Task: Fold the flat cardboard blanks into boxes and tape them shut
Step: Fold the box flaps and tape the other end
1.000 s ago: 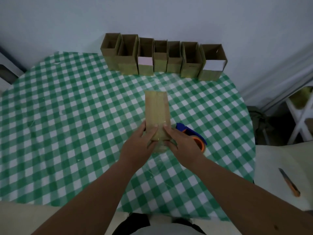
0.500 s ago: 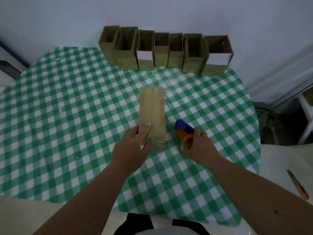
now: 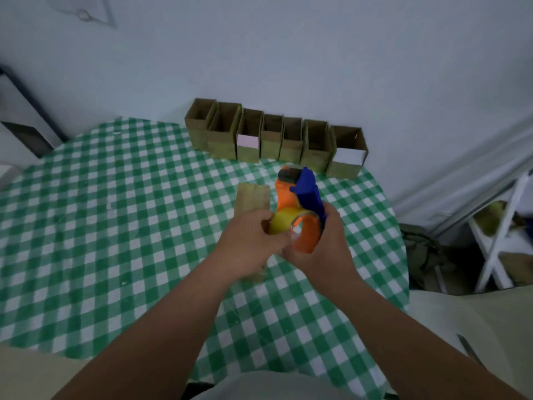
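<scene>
Tape dispenser (image 3: 300,209) now raised, two-handed.

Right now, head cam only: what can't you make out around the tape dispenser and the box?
- Cardboard box: near end hidden behind the left hand; taped or not, unreadable.
- Tape roll: free end too blurred and covered by fingers.
- Right hand: its grip on the tape dispenser handle hides the handle.
- Row of open boxes: bottoms not visible from this angle.
- Object at lower right: blurred, unidentifiable.
</scene>
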